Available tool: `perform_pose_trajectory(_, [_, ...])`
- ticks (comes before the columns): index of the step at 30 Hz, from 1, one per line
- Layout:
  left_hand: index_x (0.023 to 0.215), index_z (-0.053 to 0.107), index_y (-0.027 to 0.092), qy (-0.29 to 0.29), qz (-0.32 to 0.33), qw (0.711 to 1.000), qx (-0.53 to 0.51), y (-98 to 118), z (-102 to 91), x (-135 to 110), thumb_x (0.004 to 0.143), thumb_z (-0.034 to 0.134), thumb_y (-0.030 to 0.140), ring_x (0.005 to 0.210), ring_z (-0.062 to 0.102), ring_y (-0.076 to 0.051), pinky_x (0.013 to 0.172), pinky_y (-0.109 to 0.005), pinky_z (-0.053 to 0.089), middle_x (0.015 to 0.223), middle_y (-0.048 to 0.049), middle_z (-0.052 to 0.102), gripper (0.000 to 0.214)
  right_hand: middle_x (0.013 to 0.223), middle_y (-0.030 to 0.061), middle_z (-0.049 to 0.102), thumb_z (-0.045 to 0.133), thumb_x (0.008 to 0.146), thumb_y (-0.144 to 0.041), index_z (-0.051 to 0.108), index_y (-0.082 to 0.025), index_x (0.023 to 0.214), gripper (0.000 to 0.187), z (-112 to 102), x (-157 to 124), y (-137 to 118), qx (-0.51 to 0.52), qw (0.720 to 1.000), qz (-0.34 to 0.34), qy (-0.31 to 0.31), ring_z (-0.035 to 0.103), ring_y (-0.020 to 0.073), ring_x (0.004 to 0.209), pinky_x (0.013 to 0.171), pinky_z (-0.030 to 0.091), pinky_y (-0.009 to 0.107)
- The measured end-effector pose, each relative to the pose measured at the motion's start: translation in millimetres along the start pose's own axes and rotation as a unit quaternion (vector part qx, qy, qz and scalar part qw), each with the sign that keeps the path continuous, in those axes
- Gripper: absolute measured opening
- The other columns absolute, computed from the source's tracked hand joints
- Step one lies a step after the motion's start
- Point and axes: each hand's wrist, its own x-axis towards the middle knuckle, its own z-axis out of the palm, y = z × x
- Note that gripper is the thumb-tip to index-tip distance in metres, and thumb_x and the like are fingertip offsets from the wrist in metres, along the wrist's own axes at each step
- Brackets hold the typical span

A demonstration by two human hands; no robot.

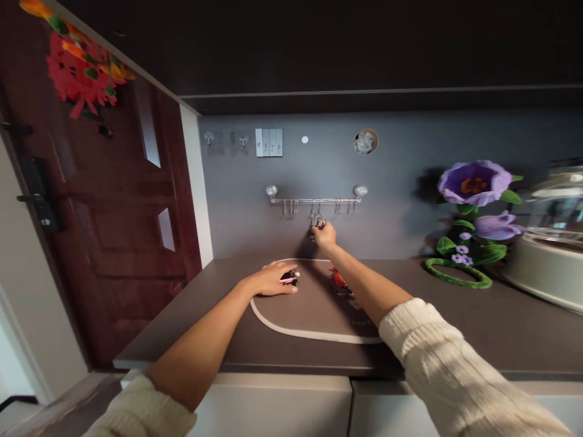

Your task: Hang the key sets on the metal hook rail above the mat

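Observation:
My right hand (325, 235) is raised to the wall and pinches a metal key ring (320, 218) just under the hook rail (314, 201). Whether the ring touches a hook is too small to tell. My left hand (272, 278) rests on the brown mat (314, 325), fingers stretched out. Between its thumb and fingers lies a small black and pink keychain (289, 278). A red keychain (337, 280) with metal parts lies on the mat, close to my right forearm, which partly covers the mat.
Purple fabric flowers (474, 184) and a white appliance with a clear dome (546, 261) stand on the right of the counter (455, 328). A dark shelf (346, 54) hangs overhead. At left is a dark red door (132, 255). Switches (269, 142) and clear hooks (243, 141) are on the wall.

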Motion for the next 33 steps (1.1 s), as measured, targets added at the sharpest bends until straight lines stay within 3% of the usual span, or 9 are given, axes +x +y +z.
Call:
perform_pose_trajectory(1, [0.134, 0.031, 0.027, -0.008, 0.002, 1.0, -0.002, -1, 0.9, 1, 0.068, 0.049, 0.062, 0.126, 0.03, -0.029, 0.101, -0.041, 0.027, 0.137, -0.0078, 0.036, 0.076, 0.092, 0.0096, 0.06, 0.041, 0.081, -0.029, 0.044, -0.018, 0.095, 0.018, -1, -1, 0, 0.033, 0.995, 0.054, 0.074, 0.061, 0.0138, 0.067, 0.06, 0.049, 0.025])
perform_pose_trajectory(5, [0.136, 0.027, 0.027, -0.022, 0.044, 0.999, -0.015, -2, 2.4, 3, 0.072, 0.047, 0.057, 0.129, 0.027, -0.025, 0.105, -0.037, 0.02, 0.14, -0.0057, 0.033, 0.073, 0.086, 0.0047, 0.061, 0.042, 0.081, -0.026, 0.045, -0.02, 0.087, 0.009, -11, -6, -10, 0.105, 0.981, 0.046, 0.157, 0.06, 0.0092, 0.058, 0.055, 0.049, 0.021])
perform_pose_trajectory(8, [0.135, 0.028, 0.027, -0.025, 0.057, 0.998, -0.024, 1, 1.3, 3, 0.072, 0.048, 0.057, 0.129, 0.028, -0.024, 0.105, -0.035, 0.021, 0.141, -0.0051, 0.031, 0.073, 0.079, 0.0033, 0.06, 0.043, 0.08, -0.025, 0.044, -0.02, 0.081, 0.006, -20, -8, -23, 0.112, 0.979, 0.022, 0.166, 0.061, 0.0107, 0.062, 0.056, 0.048, 0.02])
perform_pose_trajectory(14, [0.135, 0.029, 0.028, -0.026, 0.056, 0.998, -0.03, 5, -1.0, 0, 0.07, 0.049, 0.059, 0.129, 0.028, -0.023, 0.105, -0.034, 0.021, 0.141, -0.0047, 0.032, 0.075, 0.07, 0.0026, 0.059, 0.046, 0.078, -0.022, 0.045, -0.02, 0.075, 0.004, -32, -11, -42, 0.084, 0.978, 0.039, 0.186, 0.06, 0.0123, 0.058, 0.053, 0.047, 0.021])
perform_pose_trajectory(19, [0.133, 0.033, 0.027, -0.006, 0.067, 0.997, -0.024, 4, 1.2, 2, 0.071, 0.049, 0.059, 0.127, 0.031, -0.024, 0.105, -0.035, 0.021, 0.139, -0.0056, 0.035, 0.072, 0.067, 0.0015, 0.057, 0.051, 0.077, -0.022, 0.047, -0.018, 0.075, 0.005, -43, -10, -58, 0.07, 0.982, -0.017, 0.175, 0.058, 0.011, 0.053, 0.053, 0.047, 0.022])
perform_pose_trajectory(25, [0.129, 0.04, 0.027, 0.017, 0.072, 0.994, -0.077, 7, -2.7, 1, 0.076, 0.042, 0.057, 0.125, 0.035, -0.02, 0.105, -0.031, 0.024, 0.137, -0.0044, 0.038, 0.061, 0.061, -0.0024, 0.052, 0.057, 0.075, -0.018, 0.047, -0.017, 0.073, 0.01, -44, -4, -73, 0.153, 0.982, -0.048, 0.099, 0.054, 0.0077, 0.047, 0.053, 0.049, 0.023])
perform_pose_trajectory(31, [0.109, 0.059, 0.019, 0.188, -0.028, 0.98, -0.065, 4, -10.6, 3, 0.085, 0.032, 0.04, 0.108, 0.05, -0.019, 0.097, -0.031, 0.034, 0.116, -0.0065, 0.056, 0.042, 0.066, 0.0007, 0.059, 0.065, 0.07, -0.027, 0.055, -0.014, 0.076, 0.017, -37, -41, -38, 0.072, 0.99, -0.054, -0.104, 0.056, 0.0094, 0.054, 0.059, 0.051, 0.026])
perform_pose_trajectory(33, [0.105, 0.061, 0.019, 0.223, -0.042, 0.973, -0.05, 3, -11.5, 2, 0.084, 0.034, 0.038, 0.104, 0.051, -0.019, 0.095, -0.031, 0.035, 0.111, -0.0065, 0.058, 0.04, 0.079, 0.0041, 0.063, 0.068, 0.066, -0.028, 0.058, -0.015, 0.086, 0.026, -35, -55, -24, 0.007, 0.992, -0.055, -0.113, 0.06, 0.0135, 0.07, 0.07, 0.05, 0.029])
